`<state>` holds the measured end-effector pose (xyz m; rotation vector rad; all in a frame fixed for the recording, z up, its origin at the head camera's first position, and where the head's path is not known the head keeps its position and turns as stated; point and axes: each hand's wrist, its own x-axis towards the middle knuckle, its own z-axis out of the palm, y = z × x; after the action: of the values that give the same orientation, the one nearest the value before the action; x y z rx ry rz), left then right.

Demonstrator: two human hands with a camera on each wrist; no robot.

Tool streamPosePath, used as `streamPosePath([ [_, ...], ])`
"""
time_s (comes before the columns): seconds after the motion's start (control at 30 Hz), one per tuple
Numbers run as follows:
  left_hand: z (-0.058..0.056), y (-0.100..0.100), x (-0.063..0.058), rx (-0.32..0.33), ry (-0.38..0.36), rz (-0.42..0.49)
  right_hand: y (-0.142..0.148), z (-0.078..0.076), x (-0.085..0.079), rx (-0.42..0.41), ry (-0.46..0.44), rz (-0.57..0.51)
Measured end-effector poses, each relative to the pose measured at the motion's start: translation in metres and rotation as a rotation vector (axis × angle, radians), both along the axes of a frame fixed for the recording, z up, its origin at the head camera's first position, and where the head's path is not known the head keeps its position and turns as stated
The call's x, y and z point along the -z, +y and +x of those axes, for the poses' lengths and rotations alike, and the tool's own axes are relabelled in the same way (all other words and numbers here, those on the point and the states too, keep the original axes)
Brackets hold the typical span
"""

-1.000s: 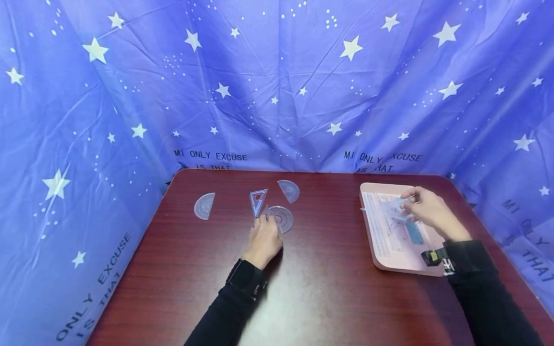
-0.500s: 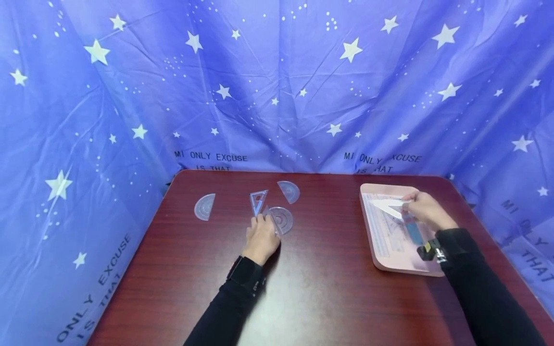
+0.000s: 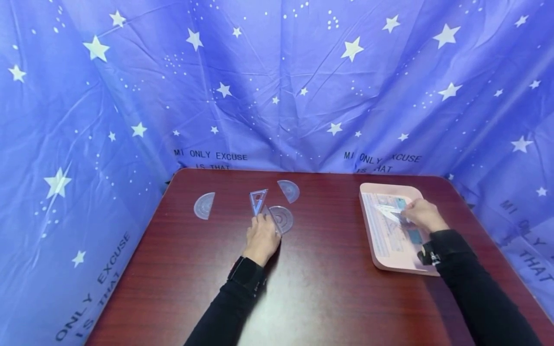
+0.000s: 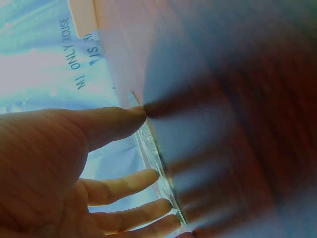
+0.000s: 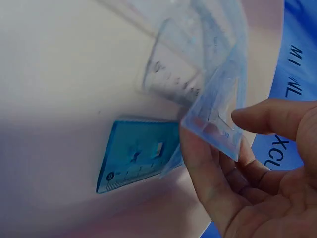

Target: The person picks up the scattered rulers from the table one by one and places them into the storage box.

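In the head view my left hand (image 3: 262, 239) rests on the table at the near end of a clear blue-edged set square (image 3: 258, 197). Its fingers are extended, the tips down on clear plastic. Just right of them lies a round-edged clear protractor (image 3: 284, 218), overlapped by another clear straight edge. On the right, my right hand (image 3: 421, 214) is over the pink tray (image 3: 402, 268). Thumb and fingers pinch a clear set square (image 5: 213, 126), tilted in the right wrist view. Beneath it in the tray are clear rulers (image 5: 173, 79) and a teal ruler (image 5: 138, 153).
One half-round protractor (image 3: 204, 206) lies at the table's left, and a second protractor (image 3: 289, 191) lies farther back near the middle. A blue star-patterned curtain (image 3: 277, 86) stands around the brown table (image 3: 320, 283).
The right hand has moved lower and slightly nearer over the tray, still pinching the set square, whose tilt has changed. The left hand has barely shifted.
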<state>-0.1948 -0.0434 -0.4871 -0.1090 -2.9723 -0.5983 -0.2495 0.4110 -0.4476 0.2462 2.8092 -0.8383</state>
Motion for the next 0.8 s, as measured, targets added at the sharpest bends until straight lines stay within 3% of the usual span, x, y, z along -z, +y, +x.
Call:
streamPosePath([
  [0.2,0.002,0.000,0.000,0.005,-0.003,0.005,0.000,0.001,-0.003,-0.010,-0.020,0.075],
  [0.33,0.000,-0.002,0.005,0.014,-0.001,0.021,0.000,-0.001,-0.002,-0.025,-0.036,0.110],
  [0.43,-0.005,-0.006,0.016,0.027,0.021,0.031,0.001,-0.002,-0.003,-0.044,-0.045,0.137],
  [0.57,-0.004,-0.008,0.018,0.056,0.006,0.039,0.002,-0.001,-0.008,-0.072,-0.024,0.160],
  [0.67,0.003,-0.009,0.013,0.081,-0.022,0.049,0.002,-0.001,-0.012,-0.098,0.007,0.182],
  [0.77,0.000,-0.013,0.030,0.110,0.022,0.055,0.000,0.000,-0.017,-0.118,0.033,0.213],
  [0.8,0.001,-0.014,0.029,0.122,0.020,0.059,-0.001,0.001,-0.019,-0.121,0.036,0.217],
])
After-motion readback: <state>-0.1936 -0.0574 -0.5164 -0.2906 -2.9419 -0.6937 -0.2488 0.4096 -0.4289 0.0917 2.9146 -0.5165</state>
